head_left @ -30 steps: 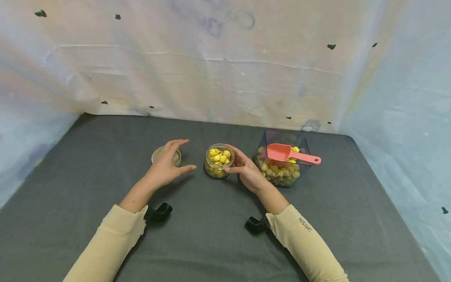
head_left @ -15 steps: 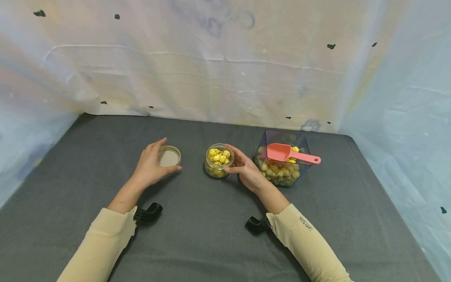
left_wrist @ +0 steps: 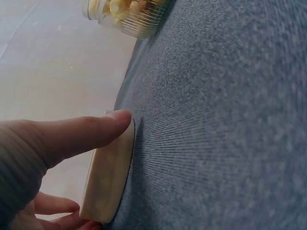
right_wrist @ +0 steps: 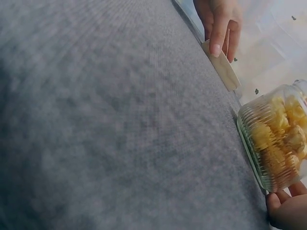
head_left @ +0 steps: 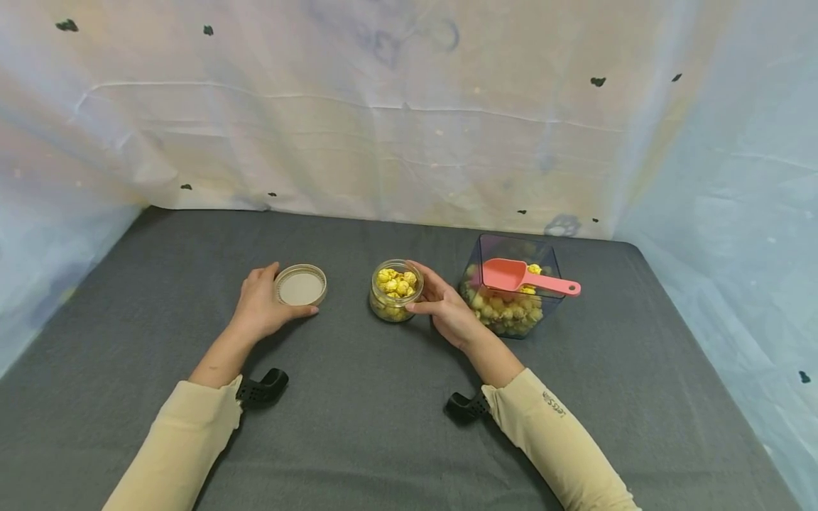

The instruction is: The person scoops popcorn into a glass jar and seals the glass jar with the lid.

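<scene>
Pink plastic is forming the scoop [head_left: 524, 277], which is lying across the square transparent tub [head_left: 513, 287] of yellow popcorn, its handle sticking out over the tub's right rim. The tub is standing just right of the right hand [head_left: 445, 307], at the back right of the work area. Nothing is lying between the jar [head_left: 396, 290] and the lid [head_left: 300, 285]; only bare cloth is separating them.

The jar is a small, ribbed, clear glass vessel, standing upright and open near the middle of the table, filled to the brim with yellow popcorn. The right hand is cupping its right side, with the thumb and fingers curling round the wall. The lid is a flat, round, cream-coloured disc lying left of the jar and well apart from it. The left hand [head_left: 260, 308] is gripping it by the rim, the thumb [left_wrist: 81, 134] pressing the near edge and the fingers wrapping the far edge, as the left wrist view is showing.

Both forearms are wearing beige sleeves, each with a black camera mount at the wrist. The table [head_left: 358, 426] is carrying a dark grey woven cloth. A pale, wrinkled backdrop sheet [head_left: 358, 128] with small dark marks is hanging behind and along both sides.
</scene>
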